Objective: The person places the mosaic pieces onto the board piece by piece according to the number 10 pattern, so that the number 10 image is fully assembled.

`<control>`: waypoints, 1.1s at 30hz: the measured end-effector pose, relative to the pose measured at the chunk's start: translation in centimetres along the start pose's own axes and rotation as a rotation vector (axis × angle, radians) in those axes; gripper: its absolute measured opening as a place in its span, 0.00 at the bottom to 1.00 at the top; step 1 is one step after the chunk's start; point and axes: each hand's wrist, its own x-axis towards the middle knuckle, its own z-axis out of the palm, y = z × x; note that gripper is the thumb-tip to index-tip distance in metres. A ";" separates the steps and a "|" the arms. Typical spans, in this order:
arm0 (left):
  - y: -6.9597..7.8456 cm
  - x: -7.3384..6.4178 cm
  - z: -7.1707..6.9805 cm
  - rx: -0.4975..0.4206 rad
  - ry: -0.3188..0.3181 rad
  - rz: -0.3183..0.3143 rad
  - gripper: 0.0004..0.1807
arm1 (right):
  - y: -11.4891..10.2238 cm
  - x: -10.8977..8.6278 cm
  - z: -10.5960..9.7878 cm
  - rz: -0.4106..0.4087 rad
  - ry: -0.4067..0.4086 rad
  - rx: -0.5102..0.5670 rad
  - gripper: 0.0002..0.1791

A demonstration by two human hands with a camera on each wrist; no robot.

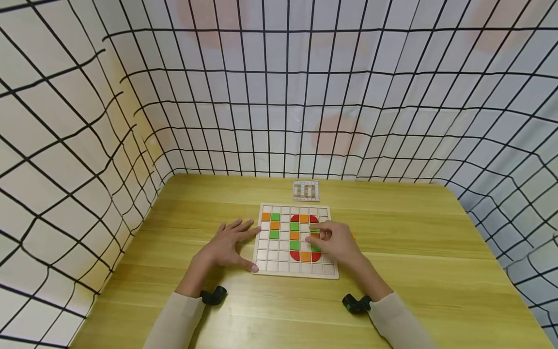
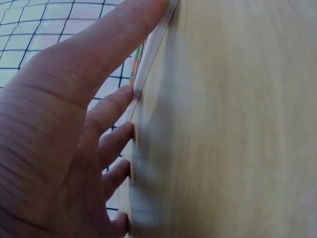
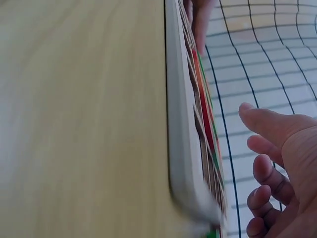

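Note:
A pale wooden grid board lies on the table with colored tiles set in its squares. Toward its left, orange and green tiles form a short stepped group. Farther right, a ring combines red rounded corners with orange and green tiles. My left hand spreads its fingers, thumb and index fingertip touching the board's left edge. Over the ring's right side hovers my right hand, thumb and index finger apart, no tile visible between them; it hides part of that side. In the right wrist view its other fingers curl loosely.
Behind the board lies a small card printed with a colored grid pattern. A bit of orange shows just right of my right hand. Black-lined white netting or sheeting walls the wooden table at the back and sides.

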 end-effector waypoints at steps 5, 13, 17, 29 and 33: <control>0.0 -0.1 0.0 -0.002 0.007 -0.003 0.62 | 2.2 -0.6 -2.0 0.031 0.036 -0.013 0.17; -0.1 -0.2 0.0 -0.005 0.009 -0.003 0.62 | 5.0 -1.9 -5.1 0.098 0.083 -0.057 0.19; -0.2 -0.3 0.0 -0.003 0.011 0.004 0.62 | 6.2 -2.2 -6.0 0.103 0.092 -0.091 0.21; 0.3 -0.3 0.0 -0.033 0.006 0.002 0.62 | 8.5 -3.1 -7.7 0.102 0.090 -0.123 0.23; 0.2 -0.2 0.0 -0.031 0.011 0.001 0.62 | 9.3 -3.4 -8.4 0.096 0.073 -0.124 0.27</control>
